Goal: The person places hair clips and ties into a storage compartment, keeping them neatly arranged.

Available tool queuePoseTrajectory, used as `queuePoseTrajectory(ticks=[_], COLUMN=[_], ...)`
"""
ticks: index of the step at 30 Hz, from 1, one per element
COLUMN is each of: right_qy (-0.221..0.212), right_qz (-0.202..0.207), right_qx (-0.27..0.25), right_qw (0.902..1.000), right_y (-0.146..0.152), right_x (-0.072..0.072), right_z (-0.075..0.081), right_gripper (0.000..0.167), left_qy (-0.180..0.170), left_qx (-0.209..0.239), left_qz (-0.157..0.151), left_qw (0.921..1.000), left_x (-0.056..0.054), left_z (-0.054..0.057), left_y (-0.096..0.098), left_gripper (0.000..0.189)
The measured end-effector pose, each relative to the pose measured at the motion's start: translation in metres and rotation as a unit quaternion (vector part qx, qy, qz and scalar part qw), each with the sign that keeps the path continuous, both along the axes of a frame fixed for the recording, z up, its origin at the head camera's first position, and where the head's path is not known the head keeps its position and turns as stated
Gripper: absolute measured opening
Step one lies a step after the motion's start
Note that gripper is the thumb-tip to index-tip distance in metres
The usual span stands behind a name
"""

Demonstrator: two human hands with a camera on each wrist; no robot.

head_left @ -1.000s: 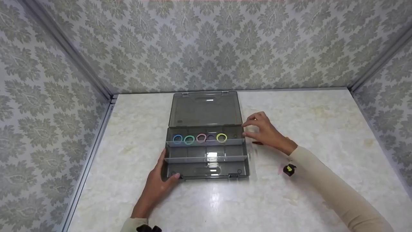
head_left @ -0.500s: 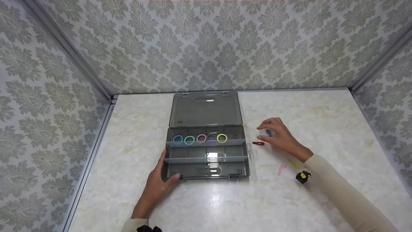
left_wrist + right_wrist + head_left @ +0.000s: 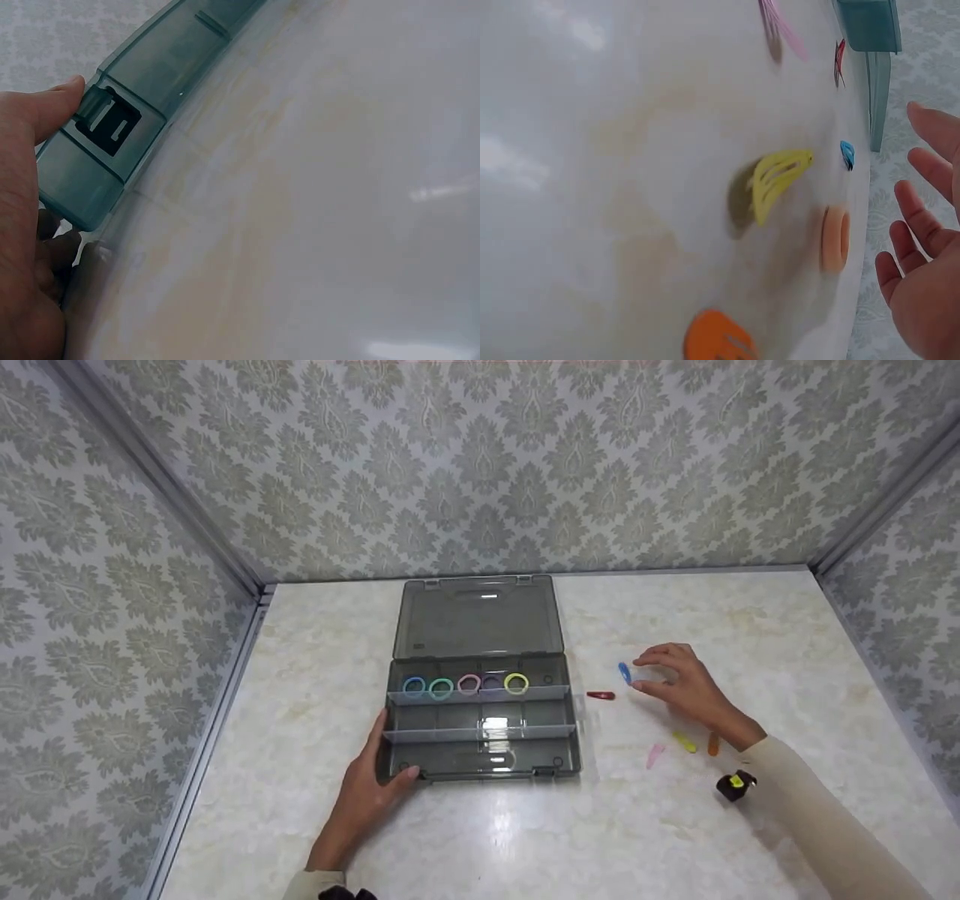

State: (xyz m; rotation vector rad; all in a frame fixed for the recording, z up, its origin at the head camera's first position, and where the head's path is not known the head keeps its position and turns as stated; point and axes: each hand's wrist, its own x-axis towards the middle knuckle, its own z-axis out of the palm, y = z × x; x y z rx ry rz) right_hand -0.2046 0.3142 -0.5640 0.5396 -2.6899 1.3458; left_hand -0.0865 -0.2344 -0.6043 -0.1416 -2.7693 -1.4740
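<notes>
Purple ring (image 3: 491, 681) in box (image 3: 480, 761) too dim to make out.

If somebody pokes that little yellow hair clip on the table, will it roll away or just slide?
The small yellow snap hair clip looks flat and slightly arched, so it would probably slide or spin rather than roll. The glossy marble-look tabletop seems smooth, so it may skid easily. It looks thin and light, likely tricky to pinch up.

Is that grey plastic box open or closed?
Open: the box has its lid folded back flat, showing coloured rings inside.

Marble tabletop (image 3: 750, 615), damask-papered walls (image 3: 480, 465)
</notes>
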Motion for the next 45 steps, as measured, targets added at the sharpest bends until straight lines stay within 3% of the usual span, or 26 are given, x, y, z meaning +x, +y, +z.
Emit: queuePoseTrajectory(ticks=[14,25,36,45], right_qy=[-0.061,-0.077,-0.021,0.044], right_qz=[-0.026,-0.038,-0.043,-0.034], right_qx=[-0.018,-0.026,0.031,0.019], right_qw=[0.9976,0.996,0.9984,0.9983], right_y=[0.017,0.028,0.042,0.049], right_x=[0.015,0.017,0.021,0.023], right_z=[-0.012,-0.02,-0.032,-0.042], right_gripper=[0.038,0.042,0.047,0.049], left_qy=[-0.002,0.006,-0.008,-0.012], left_qx=[-0.007,-0.001,-0.004,-0.006], left_qz=[0.006,0.003,0.004,0.006], left_qw=[1.0,1.0,1.0,0.9999], left_x=[0.002,0.002,0.0,0.0], left_z=[-0.001,-0.001,0.003,0.002], left_y=[-0.001,0.0,0.003,0.0], left_gripper=[0.107,0.105,0.106,0.107])
